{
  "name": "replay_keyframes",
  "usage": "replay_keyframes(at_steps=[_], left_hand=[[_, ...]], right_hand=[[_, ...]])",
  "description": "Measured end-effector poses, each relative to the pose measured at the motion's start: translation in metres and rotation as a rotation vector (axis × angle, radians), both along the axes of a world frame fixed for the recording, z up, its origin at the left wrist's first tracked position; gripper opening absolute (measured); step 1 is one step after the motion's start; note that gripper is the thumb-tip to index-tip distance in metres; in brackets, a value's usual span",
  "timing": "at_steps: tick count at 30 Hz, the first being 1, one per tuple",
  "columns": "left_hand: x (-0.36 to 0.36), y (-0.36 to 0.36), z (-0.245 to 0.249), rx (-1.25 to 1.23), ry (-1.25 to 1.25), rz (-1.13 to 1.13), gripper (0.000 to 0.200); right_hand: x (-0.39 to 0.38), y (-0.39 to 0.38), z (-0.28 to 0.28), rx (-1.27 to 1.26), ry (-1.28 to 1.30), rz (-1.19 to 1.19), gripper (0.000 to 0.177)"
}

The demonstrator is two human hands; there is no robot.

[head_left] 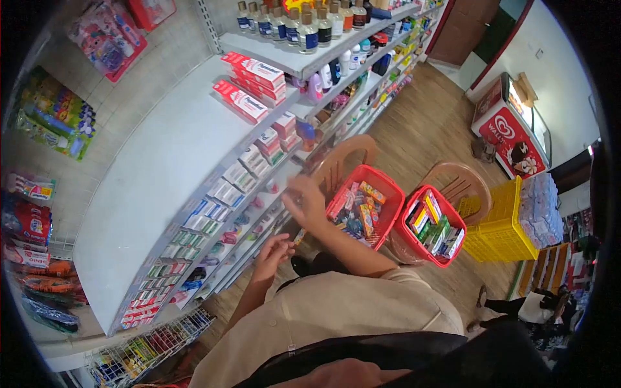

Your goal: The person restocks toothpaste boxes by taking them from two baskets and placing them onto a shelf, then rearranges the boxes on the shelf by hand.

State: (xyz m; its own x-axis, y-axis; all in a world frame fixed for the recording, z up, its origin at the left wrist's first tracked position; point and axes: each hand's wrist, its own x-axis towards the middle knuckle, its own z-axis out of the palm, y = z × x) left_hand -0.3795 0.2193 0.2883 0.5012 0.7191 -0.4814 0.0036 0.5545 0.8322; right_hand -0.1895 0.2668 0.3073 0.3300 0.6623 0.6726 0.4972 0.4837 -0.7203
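Note:
My right hand (305, 202) reaches toward the shelf front, blurred by motion, its fingers bent; whether it holds anything I cannot make out. Below it, my left hand (274, 251) hangs in front of the lower shelves with loosely curved fingers apart and nothing visible in them. Red-and-white toothpaste boxes (251, 81) are stacked on the far end of the white top shelf (155, 168). On the level beneath, a long row of small boxes (223, 193) lines the edge. The boxes nearest my right hand are red and white (268, 139).
Red baskets hold small boxed goods: one (390, 184) and another (460, 240), beside brown plastic chairs (462, 173). Yellow crates (495, 239) carry wrapped bottles. Perfume bottles (307, 35) stand on a higher shelf. An ice-cream freezer (508, 132) and a person (540, 307) are to the right.

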Motion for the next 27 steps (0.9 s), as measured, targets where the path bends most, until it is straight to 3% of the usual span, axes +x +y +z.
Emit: replay_keyframes(at_steps=[3, 6, 8, 10, 11, 12, 14, 16, 17, 19, 20, 22, 24, 25, 26, 27], left_hand=[[-0.001, -0.004, -0.080, -0.060, 0.092, 0.014, 0.031], [-0.028, -0.024, -0.218, -0.218, 0.248, -0.024, 0.029], [-0.023, -0.035, -0.242, -0.344, 0.339, -0.061, 0.029], [-0.005, -0.052, -0.245, -0.464, 0.641, -0.035, 0.025], [0.010, -0.057, -0.254, -0.475, 0.633, -0.027, 0.025], [0.024, -0.065, -0.280, 0.063, 0.526, -0.100, 0.024], [0.077, -0.068, -0.307, 0.553, 0.395, -0.174, 0.025], [0.154, -0.037, -0.300, 0.532, 0.428, -0.279, 0.032], [0.192, -0.020, -0.283, 0.557, 0.463, -0.368, 0.039], [0.253, -0.005, -0.296, 0.781, 0.851, -0.192, 0.050], [0.270, 0.003, -0.313, 0.777, 0.848, -0.199, 0.050], [0.304, 0.009, -0.343, 0.684, 1.396, -0.172, 0.068], [0.317, 0.005, -0.352, 0.540, 1.388, -0.248, 0.065], [0.317, 0.003, -0.358, 0.347, 1.333, -0.323, 0.063], [0.315, -0.005, -0.364, 0.179, 1.280, -0.370, 0.060], [0.312, -0.018, -0.371, 0.066, 1.240, -0.358, 0.057]], right_hand=[[0.024, -0.070, -0.101, -0.353, -0.116, 0.117, 0.027], [0.069, -0.151, -0.191, -0.815, -0.262, 0.199, 0.028], [0.098, -0.208, -0.267, -1.099, -0.275, 0.113, 0.026], [0.136, -0.242, -0.275, -1.310, -0.214, 0.196, 0.021], [0.148, -0.254, -0.279, -1.317, -0.225, 0.204, 0.021], [0.162, -0.268, -0.283, -1.369, -0.210, 0.098, 0.019], [0.199, -0.281, -0.282, -1.419, -0.221, 0.006, 0.018], [0.230, -0.293, -0.271, -1.326, -0.086, 0.031, 0.019], [0.248, -0.300, -0.278, -1.173, -0.180, 0.026, 0.021], [0.280, -0.318, -0.282, -1.243, -0.155, 0.009, 0.021], [0.294, -0.322, -0.281, -1.299, -0.133, -0.016, 0.021], [0.317, -0.333, -0.271, -1.407, -0.207, -0.092, 0.023], [0.342, -0.355, -0.273, -1.454, -0.065, -0.149, 0.024], [0.356, -0.394, -0.335, -1.421, -0.083, -0.167, 0.026], [0.367, -0.409, -0.337, -1.431, -0.097, -0.151, 0.026], [0.377, -0.420, -0.339, -1.594, -0.086, -0.052, 0.026]])
